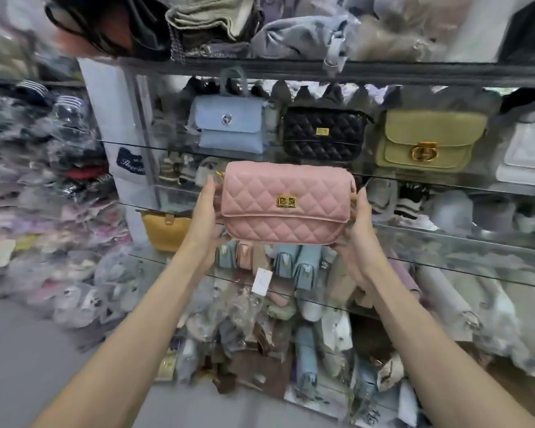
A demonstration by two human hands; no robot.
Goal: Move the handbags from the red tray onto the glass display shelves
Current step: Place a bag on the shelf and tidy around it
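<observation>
A pink quilted handbag (286, 202) with a gold clasp is held upright in the air in front of the glass display shelves (445, 183). My left hand (206, 217) grips its left end and my right hand (357, 233) grips its right end and lower corner. On the shelf just behind and above it stand a light blue handbag (230, 125), a black quilted handbag (323, 134) and an olive-green handbag (431, 139). The red tray is not in view.
A mustard-yellow bag (166, 230) sits on a lower shelf at the left. Small wallets (291, 261) and wrapped goods fill the lower shelves. Folded bags crowd the top shelf (291, 35). Bagged items pile up at the left, above grey floor (28, 366).
</observation>
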